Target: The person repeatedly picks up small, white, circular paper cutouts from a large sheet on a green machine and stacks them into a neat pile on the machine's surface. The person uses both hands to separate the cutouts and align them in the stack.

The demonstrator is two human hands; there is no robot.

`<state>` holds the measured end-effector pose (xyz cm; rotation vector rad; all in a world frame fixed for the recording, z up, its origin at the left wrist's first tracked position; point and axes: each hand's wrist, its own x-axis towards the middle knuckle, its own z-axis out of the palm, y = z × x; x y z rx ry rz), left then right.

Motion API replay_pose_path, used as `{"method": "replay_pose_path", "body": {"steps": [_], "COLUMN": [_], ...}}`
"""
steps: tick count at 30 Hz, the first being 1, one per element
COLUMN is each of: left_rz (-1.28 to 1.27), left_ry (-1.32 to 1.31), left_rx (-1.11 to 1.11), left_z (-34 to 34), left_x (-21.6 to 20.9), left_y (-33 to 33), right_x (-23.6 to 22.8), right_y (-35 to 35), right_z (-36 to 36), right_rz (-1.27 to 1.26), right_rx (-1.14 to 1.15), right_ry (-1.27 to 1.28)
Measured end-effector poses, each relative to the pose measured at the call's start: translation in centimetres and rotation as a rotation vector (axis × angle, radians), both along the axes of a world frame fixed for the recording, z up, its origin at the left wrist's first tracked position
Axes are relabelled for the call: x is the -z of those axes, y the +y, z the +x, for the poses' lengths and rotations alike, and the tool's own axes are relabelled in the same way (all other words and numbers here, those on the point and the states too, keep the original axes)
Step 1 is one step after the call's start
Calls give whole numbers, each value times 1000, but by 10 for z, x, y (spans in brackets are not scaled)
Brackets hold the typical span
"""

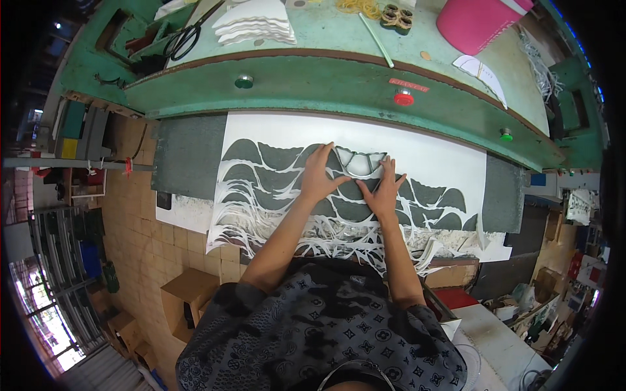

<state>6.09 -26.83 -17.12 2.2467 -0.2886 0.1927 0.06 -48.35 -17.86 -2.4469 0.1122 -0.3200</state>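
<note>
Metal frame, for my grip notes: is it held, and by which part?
The metal frame appears held by its rim: left hand at its left end, right hand at its right.

One left hand point(317, 174), one right hand point(383, 192), one die point(369, 163). Three buttons point(403, 97): one red near 1 o'clock, two green near 11 and 2. On the bench point(323, 32): one bucket point(473, 25) near 1, one white stack point(254, 26) near 11.

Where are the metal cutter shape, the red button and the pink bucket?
Metal cutter shape point(361, 153): head view, on its upper edge, between the hands.
Red button point(403, 98): head view, on its round front.
Pink bucket point(475, 25): head view, on its side wall.
</note>
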Motion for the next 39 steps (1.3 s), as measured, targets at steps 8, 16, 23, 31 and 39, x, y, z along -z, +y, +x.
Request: {"method": "replay_pose_path", "body": {"steps": [8, 16, 23, 31, 39], "left_rz": [-474, -637, -473, 118, 402], "left_ry": [-374, -334, -244, 3, -108], "left_rx": [-649, -840, -501, 62, 199], "left_z": [49, 81, -22, -196, -228], "left_x": [-92, -148, -100, -44, -29], "left_y": [97, 102, 107, 97, 97], "right_x": [-41, -35, -23, -45, -42], "right_y": [-19, 9, 10, -8, -5], "right_z": [-131, -195, -218, -227, -244], "right_rz": [174, -57, -26, 8, -315], "right_rx": [-26, -335, -269, -202, -161], "right_ry": [216, 155, 16, -119, 63]}}
